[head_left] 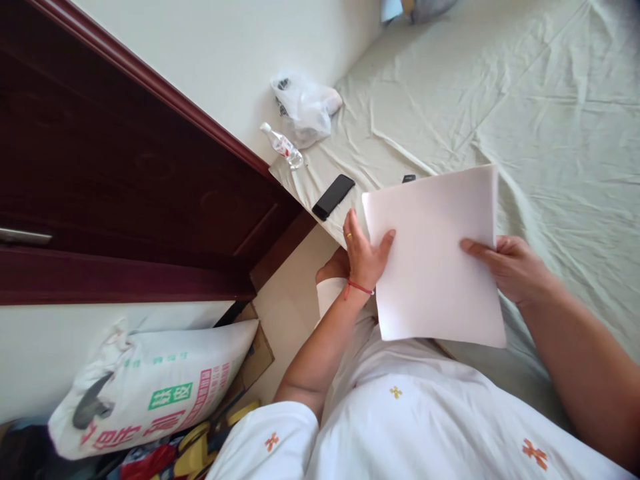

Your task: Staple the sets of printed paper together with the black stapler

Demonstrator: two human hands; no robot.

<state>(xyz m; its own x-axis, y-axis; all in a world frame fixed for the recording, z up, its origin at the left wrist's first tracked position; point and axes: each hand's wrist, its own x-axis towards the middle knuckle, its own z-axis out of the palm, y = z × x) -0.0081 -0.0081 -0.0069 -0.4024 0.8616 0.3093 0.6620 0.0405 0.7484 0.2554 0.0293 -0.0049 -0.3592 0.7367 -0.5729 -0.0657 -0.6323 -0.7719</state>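
Note:
A stack of blank white paper (433, 267) is held up in front of my lap, slightly tilted. My right hand (510, 263) grips its right edge, the thumb on the front and the fingers mostly hidden behind. At the left edge, my left hand (367, 253) has its thumb over the front of the sheets, while its fingers reach up along the outside of the edge. A ring and a red string bracelet (359, 288) show on the left hand and wrist. Just beyond the left fingers, a black phone (333, 197) lies on the bed sheet.
The pale green bed sheet (565, 147) is wrinkled. A small dark object (409, 179) lies behind the paper's top edge. Near the wall are a clear plastic bottle (284, 147) and a white plastic bag (307, 110). To the left are a dark red door (125, 153) and a printed white sack (165, 387).

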